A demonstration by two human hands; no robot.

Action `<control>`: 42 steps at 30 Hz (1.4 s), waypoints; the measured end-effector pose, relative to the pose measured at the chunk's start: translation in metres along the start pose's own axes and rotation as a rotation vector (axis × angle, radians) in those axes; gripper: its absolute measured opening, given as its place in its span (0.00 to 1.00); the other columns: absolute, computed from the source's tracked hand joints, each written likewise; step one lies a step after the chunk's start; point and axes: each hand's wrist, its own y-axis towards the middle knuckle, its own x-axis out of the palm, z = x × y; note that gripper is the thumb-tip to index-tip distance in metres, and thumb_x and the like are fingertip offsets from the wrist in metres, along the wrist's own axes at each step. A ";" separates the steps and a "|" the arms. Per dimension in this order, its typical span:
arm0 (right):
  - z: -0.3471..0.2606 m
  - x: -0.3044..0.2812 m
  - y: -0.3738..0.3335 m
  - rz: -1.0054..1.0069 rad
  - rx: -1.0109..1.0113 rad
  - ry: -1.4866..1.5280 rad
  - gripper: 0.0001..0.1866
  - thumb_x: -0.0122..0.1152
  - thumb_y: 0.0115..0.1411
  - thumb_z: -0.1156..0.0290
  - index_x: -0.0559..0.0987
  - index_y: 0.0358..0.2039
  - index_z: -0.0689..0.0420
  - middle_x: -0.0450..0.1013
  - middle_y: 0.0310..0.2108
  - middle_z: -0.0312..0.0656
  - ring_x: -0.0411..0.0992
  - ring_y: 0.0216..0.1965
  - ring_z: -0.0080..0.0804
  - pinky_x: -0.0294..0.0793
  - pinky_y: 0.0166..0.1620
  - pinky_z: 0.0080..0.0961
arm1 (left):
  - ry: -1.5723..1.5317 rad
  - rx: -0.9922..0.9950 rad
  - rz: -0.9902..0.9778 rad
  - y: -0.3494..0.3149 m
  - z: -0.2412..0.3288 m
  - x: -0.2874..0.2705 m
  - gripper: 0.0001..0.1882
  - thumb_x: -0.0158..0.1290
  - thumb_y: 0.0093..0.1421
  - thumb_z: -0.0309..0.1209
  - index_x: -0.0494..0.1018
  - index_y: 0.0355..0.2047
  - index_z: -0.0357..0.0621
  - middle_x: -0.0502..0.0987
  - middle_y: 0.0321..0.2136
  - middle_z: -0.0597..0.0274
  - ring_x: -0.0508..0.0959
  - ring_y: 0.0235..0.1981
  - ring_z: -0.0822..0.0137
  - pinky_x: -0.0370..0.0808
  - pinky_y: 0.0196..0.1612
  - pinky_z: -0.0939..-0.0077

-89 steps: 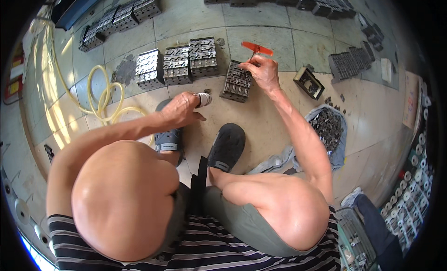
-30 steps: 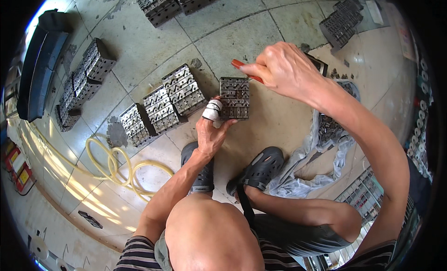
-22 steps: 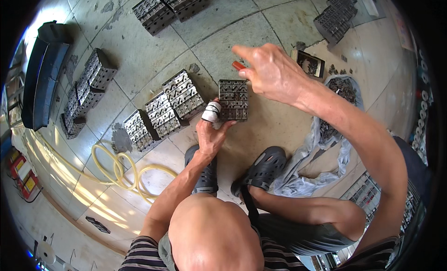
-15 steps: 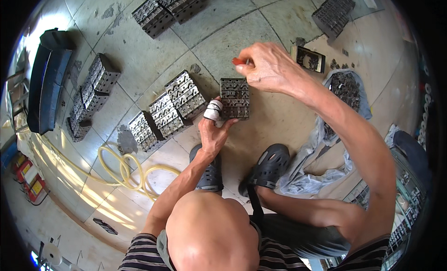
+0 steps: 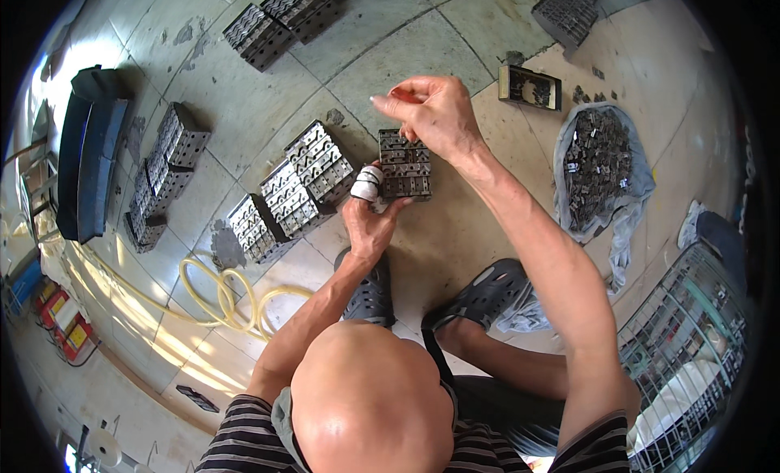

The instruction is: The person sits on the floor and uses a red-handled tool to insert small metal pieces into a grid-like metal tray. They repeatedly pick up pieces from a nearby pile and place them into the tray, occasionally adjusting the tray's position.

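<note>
Tiled floor [image 5: 455, 42], ribbed metal block [image 5: 405, 164]

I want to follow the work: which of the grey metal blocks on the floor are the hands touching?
The lone block directly under both hands: the left hand holds its near edge, the right hand is above it. The other blocks lie apart, untouched.

Grey metal block [image 5: 405, 164], a gridded rectangular piece, lies flat on the tiled floor; a small white cylinder [image 5: 367, 183] touches its left edge, a red tool [image 5: 404, 96] above.
</note>
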 end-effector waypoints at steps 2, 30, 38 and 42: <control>-0.004 0.009 -0.004 0.143 0.018 0.030 0.15 0.78 0.55 0.64 0.86 0.29 0.64 0.80 0.21 0.37 0.78 0.25 0.20 0.75 0.29 0.20 | 0.007 -0.014 0.017 -0.003 0.000 0.002 0.42 0.76 0.48 0.22 0.71 0.63 0.34 0.83 0.50 0.57 0.82 0.48 0.69 0.82 0.52 0.71; -0.014 -0.017 -0.005 -0.058 -0.106 0.083 0.12 0.63 0.57 0.75 0.86 0.39 0.68 0.81 0.26 0.42 0.81 0.26 0.25 0.81 0.33 0.22 | 0.014 0.029 0.094 -0.013 0.004 0.007 0.41 0.76 0.50 0.26 0.71 0.64 0.36 0.84 0.48 0.56 0.81 0.47 0.70 0.80 0.50 0.72; 0.047 -0.014 -0.021 0.289 -0.077 -0.728 0.16 0.69 0.63 0.59 0.78 0.31 0.60 0.79 0.25 0.53 0.79 0.28 0.55 0.76 0.34 0.47 | -0.112 -0.057 0.148 -0.019 -0.005 0.016 0.40 0.76 0.51 0.31 0.72 0.63 0.36 0.84 0.46 0.54 0.83 0.46 0.64 0.78 0.52 0.69; 0.088 0.009 -0.025 0.261 0.099 -0.657 0.29 0.78 0.53 0.45 0.82 0.31 0.63 0.78 0.24 0.49 0.77 0.26 0.44 0.75 0.34 0.42 | -0.244 -0.097 0.216 -0.021 -0.008 0.023 0.38 0.76 0.52 0.29 0.73 0.62 0.34 0.83 0.47 0.59 0.80 0.47 0.70 0.77 0.53 0.72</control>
